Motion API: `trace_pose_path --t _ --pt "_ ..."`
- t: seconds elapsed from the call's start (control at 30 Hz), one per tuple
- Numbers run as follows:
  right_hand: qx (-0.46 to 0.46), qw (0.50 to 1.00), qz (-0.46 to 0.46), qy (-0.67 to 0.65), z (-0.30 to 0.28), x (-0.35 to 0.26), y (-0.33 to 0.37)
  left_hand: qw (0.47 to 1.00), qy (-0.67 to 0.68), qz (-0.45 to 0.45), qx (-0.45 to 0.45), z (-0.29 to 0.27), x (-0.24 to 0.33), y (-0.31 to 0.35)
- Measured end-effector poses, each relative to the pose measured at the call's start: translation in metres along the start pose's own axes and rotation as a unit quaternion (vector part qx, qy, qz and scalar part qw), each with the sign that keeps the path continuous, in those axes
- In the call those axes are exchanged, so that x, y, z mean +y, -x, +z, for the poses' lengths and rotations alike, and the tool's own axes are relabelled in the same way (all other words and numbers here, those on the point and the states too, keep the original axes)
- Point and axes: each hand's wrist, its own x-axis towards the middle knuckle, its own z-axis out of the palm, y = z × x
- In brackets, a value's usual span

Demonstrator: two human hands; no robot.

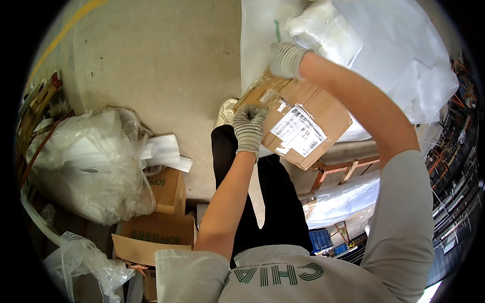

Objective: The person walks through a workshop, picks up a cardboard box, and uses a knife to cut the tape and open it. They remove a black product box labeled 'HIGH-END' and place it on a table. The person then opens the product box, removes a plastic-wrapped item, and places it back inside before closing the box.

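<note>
A brown cardboard box with clear tape and a white label sits tilted in front of me. Both my hands wear grey-and-white striped knit gloves. My left hand is closed at the box's left edge, its fingers curled against the cardboard. Over the far edge of the box, my right hand is closed like a fist and slightly blurred. What it holds, if anything, is hidden. Shiny tape shows on the box top between the two hands.
White plastic sheeting and a wrapped white bundle lie beyond the box. To the left are a large bag of clear plastic, an open carton and another carton. Metal racks line the right side.
</note>
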Motion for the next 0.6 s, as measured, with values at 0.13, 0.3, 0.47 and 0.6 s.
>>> trace_pose_path --t 0.13,0.3,0.47,0.6 --pt "-0.017 0.985 0.162 -0.049 0.017 0.028 0.034 0.999 -0.038 0.037 -0.011 -0.004 -0.002 0.003" --pt "0.041 0.924 0.270 -0.267 -0.010 -0.023 0.043 0.979 -0.196 0.046 -0.046 -0.005 0.005 -0.001" --pt "0.211 0.839 0.364 -0.346 0.015 -0.091 0.031 0.977 0.150 -0.116 -0.097 0.011 0.022 -0.016" --pt "0.132 0.843 0.364 -0.373 0.022 -0.108 0.025 0.947 0.220 -0.183 -0.144 0.018 -0.015 -0.044"
